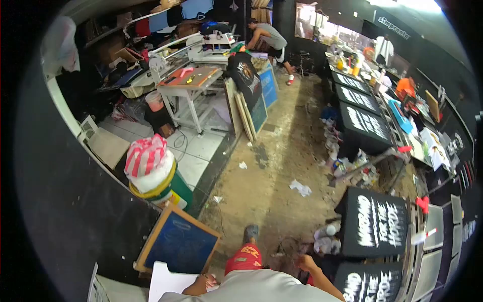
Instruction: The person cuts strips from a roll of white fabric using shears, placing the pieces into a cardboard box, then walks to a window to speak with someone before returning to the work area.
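My left hand (209,281) hangs low beside my body, next to a white board-like piece (168,283). Its fingers look curled, with something pale at them too small to name. On the other side, my right hand (305,262) hangs with fingers bent in and nothing visible in them. To its right, a black printed shirt (375,221) with white lettering lies over a bench board. A second black shirt (367,282) lies nearer me. A blue screen-printing frame (178,241) with a wooden border leans on the left, closer to my left hand.
A green bucket (182,189) with a striped bag stands on the left. Further on are a white-legged worktable (188,83) and leaning screens (259,116). A person (271,38) bends at the back. More black shirts (365,123) line the right bench. Paper scraps (300,188) litter the floor.
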{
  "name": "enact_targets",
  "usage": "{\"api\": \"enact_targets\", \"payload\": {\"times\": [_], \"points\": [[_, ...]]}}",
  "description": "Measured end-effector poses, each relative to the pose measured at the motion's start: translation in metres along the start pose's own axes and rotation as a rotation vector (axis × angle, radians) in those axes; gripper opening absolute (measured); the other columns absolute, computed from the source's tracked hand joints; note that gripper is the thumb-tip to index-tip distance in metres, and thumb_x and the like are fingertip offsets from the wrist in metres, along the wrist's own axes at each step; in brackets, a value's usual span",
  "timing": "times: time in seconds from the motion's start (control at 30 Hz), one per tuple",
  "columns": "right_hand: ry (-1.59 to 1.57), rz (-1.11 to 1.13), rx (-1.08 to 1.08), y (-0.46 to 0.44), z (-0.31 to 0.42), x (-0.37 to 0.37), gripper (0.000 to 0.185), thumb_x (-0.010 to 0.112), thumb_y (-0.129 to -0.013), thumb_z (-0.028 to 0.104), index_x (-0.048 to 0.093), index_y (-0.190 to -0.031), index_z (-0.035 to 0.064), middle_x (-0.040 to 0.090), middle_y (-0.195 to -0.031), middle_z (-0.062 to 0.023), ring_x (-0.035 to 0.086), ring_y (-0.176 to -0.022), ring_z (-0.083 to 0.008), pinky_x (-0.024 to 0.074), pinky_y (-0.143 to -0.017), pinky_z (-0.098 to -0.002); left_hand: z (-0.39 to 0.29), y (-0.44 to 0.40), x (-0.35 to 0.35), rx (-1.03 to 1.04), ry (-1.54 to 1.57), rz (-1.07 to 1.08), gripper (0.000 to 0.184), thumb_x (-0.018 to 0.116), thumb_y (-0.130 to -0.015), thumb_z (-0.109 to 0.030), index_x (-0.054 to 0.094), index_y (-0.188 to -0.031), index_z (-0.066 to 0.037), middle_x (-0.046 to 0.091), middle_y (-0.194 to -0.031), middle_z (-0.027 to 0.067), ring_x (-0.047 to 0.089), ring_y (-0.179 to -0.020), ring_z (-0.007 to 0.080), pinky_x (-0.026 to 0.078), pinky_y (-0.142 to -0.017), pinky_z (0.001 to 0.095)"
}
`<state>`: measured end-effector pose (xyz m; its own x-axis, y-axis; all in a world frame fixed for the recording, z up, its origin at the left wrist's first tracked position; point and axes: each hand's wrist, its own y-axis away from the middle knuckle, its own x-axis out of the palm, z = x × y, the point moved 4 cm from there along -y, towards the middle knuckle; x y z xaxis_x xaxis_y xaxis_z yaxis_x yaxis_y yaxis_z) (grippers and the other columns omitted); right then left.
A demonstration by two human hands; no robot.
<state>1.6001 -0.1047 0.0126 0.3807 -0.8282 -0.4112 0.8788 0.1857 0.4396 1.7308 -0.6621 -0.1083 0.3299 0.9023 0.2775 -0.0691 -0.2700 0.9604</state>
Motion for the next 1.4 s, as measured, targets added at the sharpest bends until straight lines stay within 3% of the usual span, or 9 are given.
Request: {"api": "enact_targets", "payload": {"times": [0.07,0.13,0.2,0.33,0.7,0.93,1.0,1.13,1.4], "points": [[-0.909,-0.038,0.277,-0.031,-0.024,-0.023,0.017,0.077,-0.076,0.006,0.066,-0.087,-0.0015,0.071,-0.078,-0.0107,0.068,-0.071,-0.0171,0.0551,-0.062,-0.0319,-0.061,0.003,-0.025,0.005,-0.023,0.187,0.018,0.058,-0.089,-0.027,0.064,-0.099,-0.013,0.067,-0.087,0.003,0.064,-0.069,0.0178,0.05,-0.053,0.0366],[-0.362,-0.203,0.253,-0.046,-0.011,-0.056,0.011,0.074,-0.081,0.005,0.065,-0.084,0.0,0.066,-0.072,-0.0088,0.065,-0.066,-0.0168,0.053,-0.056,-0.0304,-0.141,0.021,-0.038,-0.115,0.013,0.722,0.026,0.061,-0.087,-0.028,0.065,-0.106,-0.011,0.068,-0.09,0.0044,0.065,-0.069,0.0174,0.05,-0.051,0.0342],[-0.613,-0.29,0.299,-0.081,0.01,-0.095,0.009,0.073,-0.083,0.003,0.064,-0.084,0.0,0.065,-0.072,-0.0078,0.064,-0.065,-0.017,0.0522,-0.055,-0.03,-0.251,0.016,-0.078,0.136,-0.154,-0.062,0.026,0.066,-0.082,-0.021,0.067,-0.106,-0.013,0.069,-0.091,0.0039,0.066,-0.071,0.0172,0.051,-0.053,0.0352],[-0.615,-0.438,0.296,-0.148,0.043,-0.139,0.006,0.066,-0.087,0.0,0.063,-0.092,-0.0013,0.063,-0.074,-0.0079,0.062,-0.063,-0.0157,0.05,-0.052,-0.0294,-0.502,0.093,-0.089,0.489,-1.494,-0.464,0.026,0.063,-0.08,-0.031,0.07,-0.091,-0.008,0.069,-0.093,0.0145,0.065,-0.077,0.0303,0.051,-0.066,0.0459],[-0.641,-0.45,0.332,-0.426,0.049,-0.318,0.014,0.056,-0.085,0.003,0.064,-0.096,0.0029,0.054,-0.069,-0.0013,0.054,-0.059,-0.0126,0.0494,-0.051,-0.0292,-0.891,0.097,-0.126,0.911,-0.155,-0.481,0.017,0.058,-0.081,-0.009,0.07,-0.093,-0.012,0.069,-0.081,0.006,0.066,-0.071,0.0204,0.055,-0.063,0.0382],[-0.383,-0.181,0.425,-0.621,0.087,-0.458,0.012,0.062,-0.087,0.01,0.065,-0.099,0.0076,0.06,-0.073,-0.0042,0.058,-0.061,-0.0136,0.0501,-0.051,-0.0304,-0.937,0.086,-0.087,0.471,-0.096,-0.475,0.024,0.051,-0.093,-0.022,0.069,-0.093,-0.007,0.068,-0.082,0.009,0.064,-0.064,0.0197,0.052,-0.053,0.0342],[-0.304,-0.117,0.425,-0.678,0.099,-0.499,0.011,0.065,-0.088,0.013,0.065,-0.097,0.0071,0.061,-0.073,-0.0044,0.058,-0.061,-0.0137,0.0487,-0.049,-0.0299,-0.923,0.012,-0.128,0.894,-0.689,-0.307,0.022,0.053,-0.092,-0.023,0.069,-0.094,-0.007,0.067,-0.08,0.0086,0.062,-0.062,0.0191,0.051,-0.05,0.035],[-0.251,-0.079,0.454,-0.812,0.098,-0.562,0.017,0.067,-0.089,0.015,0.064,-0.103,0.0065,0.062,-0.072,-0.0069,0.057,-0.057,-0.0145,0.0463,-0.047,-0.0302,-0.958,0.048,-0.112,0.182,-0.417,-0.156,0.022,0.056,-0.089,-0.022,0.07,-0.092,-0.005,0.068,-0.083,0.0116,0.063,-0.066,0.024,0.051,-0.054,0.0399],[-0.486,-0.275,0.32,-1.012,0.216,-0.685,0.01,0.063,-0.087,-0.002,0.063,-0.097,-0.002,0.064,-0.075,-0.0097,0.061,-0.061,-0.0174,0.0476,-0.048,-0.0311,-1.334,0.013,-0.236,0.291,-0.912,-0.591,0.026,0.06,-0.084,-0.027,0.073,-0.09,-0.006,0.069,-0.091,0.0188,0.068,-0.081,0.034,0.054,-0.07,0.0441]]}}
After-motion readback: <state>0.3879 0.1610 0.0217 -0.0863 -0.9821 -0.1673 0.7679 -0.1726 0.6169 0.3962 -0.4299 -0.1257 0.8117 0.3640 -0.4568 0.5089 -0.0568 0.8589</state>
